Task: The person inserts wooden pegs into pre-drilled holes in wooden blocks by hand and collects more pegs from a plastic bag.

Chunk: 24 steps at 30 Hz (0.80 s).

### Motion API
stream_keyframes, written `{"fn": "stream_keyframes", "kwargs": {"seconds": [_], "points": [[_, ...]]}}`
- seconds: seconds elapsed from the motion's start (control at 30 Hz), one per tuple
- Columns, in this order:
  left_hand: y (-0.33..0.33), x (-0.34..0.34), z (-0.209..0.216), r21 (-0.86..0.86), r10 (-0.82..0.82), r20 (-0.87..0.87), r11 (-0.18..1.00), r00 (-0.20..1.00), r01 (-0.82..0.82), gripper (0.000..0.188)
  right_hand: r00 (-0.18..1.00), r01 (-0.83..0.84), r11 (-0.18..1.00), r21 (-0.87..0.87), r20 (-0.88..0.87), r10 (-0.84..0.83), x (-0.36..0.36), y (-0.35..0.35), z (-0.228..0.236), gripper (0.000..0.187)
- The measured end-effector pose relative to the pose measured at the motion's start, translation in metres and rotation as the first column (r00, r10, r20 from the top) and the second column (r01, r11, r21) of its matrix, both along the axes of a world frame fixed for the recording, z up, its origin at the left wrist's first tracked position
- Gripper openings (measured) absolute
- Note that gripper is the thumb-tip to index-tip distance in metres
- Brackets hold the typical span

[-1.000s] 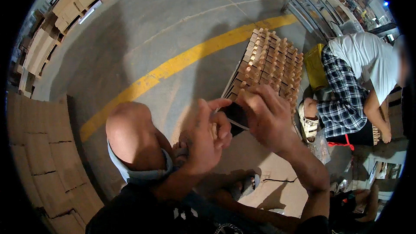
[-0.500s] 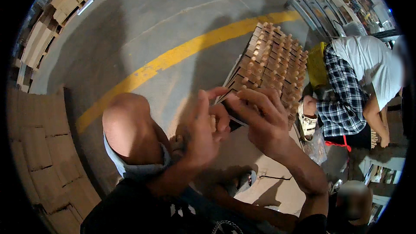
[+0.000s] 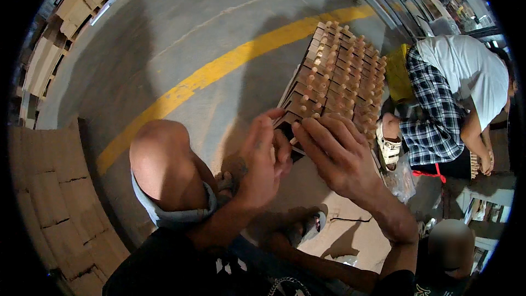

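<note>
My left hand [image 3: 264, 153] and my right hand [image 3: 341, 156] are close together at the near edge of a batch of brown rectangular pieces with round wooden pegs [image 3: 322, 85]. My left index finger reaches toward that edge, while the other fingers curl inward; a small pale bit shows among them, too small to name. On my right hand the thumb and fingers bend together in a pinch. A small dark patch [image 3: 293, 138] lies between the hands, partly covered by the fingers. What either hand holds is hidden.
Brown cardboard [image 3: 323, 189] lies below my hands. Stacked brown boards [image 3: 60, 208] stand at the left. A person in checked trousers [image 3: 435, 115] crouches at the right, near a yellow container [image 3: 398, 71]. Metal bars [image 3: 392, 11] lie farther back.
My hands stay near the same edge, the right shifting slightly, its fingers drawn closer together. The view has tilted a little, and the pegged pieces sit slightly higher.
</note>
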<state>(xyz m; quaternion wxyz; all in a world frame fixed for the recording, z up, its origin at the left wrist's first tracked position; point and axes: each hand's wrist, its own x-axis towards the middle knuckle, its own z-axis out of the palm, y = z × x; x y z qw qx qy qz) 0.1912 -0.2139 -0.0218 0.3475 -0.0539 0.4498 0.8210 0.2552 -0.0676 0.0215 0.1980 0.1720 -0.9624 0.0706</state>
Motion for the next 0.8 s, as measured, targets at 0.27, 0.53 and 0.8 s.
{"fn": "stream_keyframes", "kwargs": {"seconds": [0.27, 0.53, 0.8], "points": [[0.001, -0.003, 0.004, 0.048, -0.007, 0.034, 0.999, 0.999, 0.005, 0.040, 0.975, 0.216, 0.767, -0.604, 0.086, -0.207, -0.004, -0.004, 0.009, 0.036], [-0.008, -0.005, 0.004, 0.050, 0.016, 0.059, 0.999, 0.998, -0.019, 0.039, 0.951, 0.204, 0.920, -0.336, -0.155, -0.268, -0.015, -0.014, -0.005, 0.022], [-0.010, -0.008, -0.002, 0.075, 0.020, 0.087, 0.997, 0.996, -0.026, 0.040, 0.904, 0.106, 0.957, -0.271, -0.376, -0.206, -0.021, -0.012, -0.034, 0.030]]}}
